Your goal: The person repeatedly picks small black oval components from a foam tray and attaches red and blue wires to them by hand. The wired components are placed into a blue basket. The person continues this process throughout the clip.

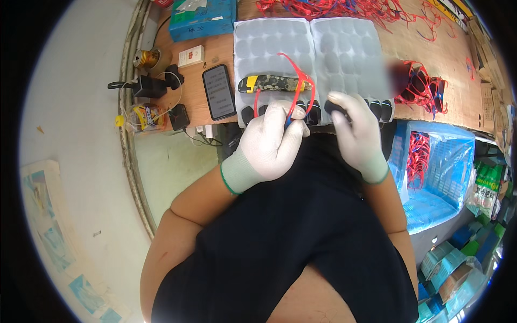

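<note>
The red glasses frame stands up at one o'clock from the middle of the view, pinched between thumb and fingers of the left hand; it looks light, thin and springy, probably plastic, so the thicker front should bear a grip better than the slender arms; at half past two, the right hand has thumb and forefinger closed on a dark lens, smooth, rounded and likely easy to smudge or scratch (the edge seems the safest hold); the other right fingers are partly hidden, so I cannot tell how far they curl; both hands wear white knit gloves with green cuffs; beyond them, towards one o'clock, lie pale, dimpled sheets with rounded cells; at twelve, a stout camouflage-patterned handle rests on them.
</note>
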Demonstrator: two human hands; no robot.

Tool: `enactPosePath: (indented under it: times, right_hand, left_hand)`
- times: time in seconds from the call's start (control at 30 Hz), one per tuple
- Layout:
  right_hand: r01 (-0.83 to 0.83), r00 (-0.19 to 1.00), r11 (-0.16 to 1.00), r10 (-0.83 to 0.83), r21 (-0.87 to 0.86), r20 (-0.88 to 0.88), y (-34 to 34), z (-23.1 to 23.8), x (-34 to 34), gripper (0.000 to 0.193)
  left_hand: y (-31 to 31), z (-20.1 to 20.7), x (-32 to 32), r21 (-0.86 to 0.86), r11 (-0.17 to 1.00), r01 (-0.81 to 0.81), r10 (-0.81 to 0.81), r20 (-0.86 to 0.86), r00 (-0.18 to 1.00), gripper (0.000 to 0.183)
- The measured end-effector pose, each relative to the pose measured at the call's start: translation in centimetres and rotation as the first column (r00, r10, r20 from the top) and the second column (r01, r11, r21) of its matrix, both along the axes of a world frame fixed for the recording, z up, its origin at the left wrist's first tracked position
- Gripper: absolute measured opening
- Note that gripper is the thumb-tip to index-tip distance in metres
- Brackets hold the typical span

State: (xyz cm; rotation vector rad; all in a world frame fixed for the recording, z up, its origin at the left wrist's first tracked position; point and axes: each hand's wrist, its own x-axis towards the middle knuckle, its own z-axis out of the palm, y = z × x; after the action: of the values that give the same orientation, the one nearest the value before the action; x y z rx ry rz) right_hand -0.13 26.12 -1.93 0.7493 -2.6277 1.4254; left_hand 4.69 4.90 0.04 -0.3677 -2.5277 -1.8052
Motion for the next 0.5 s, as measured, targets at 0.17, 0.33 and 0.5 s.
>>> enactPosePath:
  times: [0.17, 0.33, 0.5]
  right_hand:
    - [0.124, 0.848, 0.825, 0.200, -0.552, 0.490, -0.1, 2.0, 2.1, 0.040]
    - [0.038, 0.929, 0.907, 0.122, -0.419, 0.349, -0.4, 2.4, 1.8, 0.035]
    - [0.068, 0.998, 0.895, -0.058, -0.441, 0.036, 0.1, 4.5, 0.9, 0.014]
  left_hand:
    - [0.2, -0.1, 0.0, -0.140, 0.966, 0.217, -0.221, -0.018, 0.975, 0.022]
    - [0.3, 0.2, -0.3, -0.208, 0.960, 0.187, -0.183, 0.040, 0.982, 0.017]
    - [0.7, 0.6, 0.0, -0.148, 0.983, 0.106, -0.110, -0.017, 0.994, 0.014]
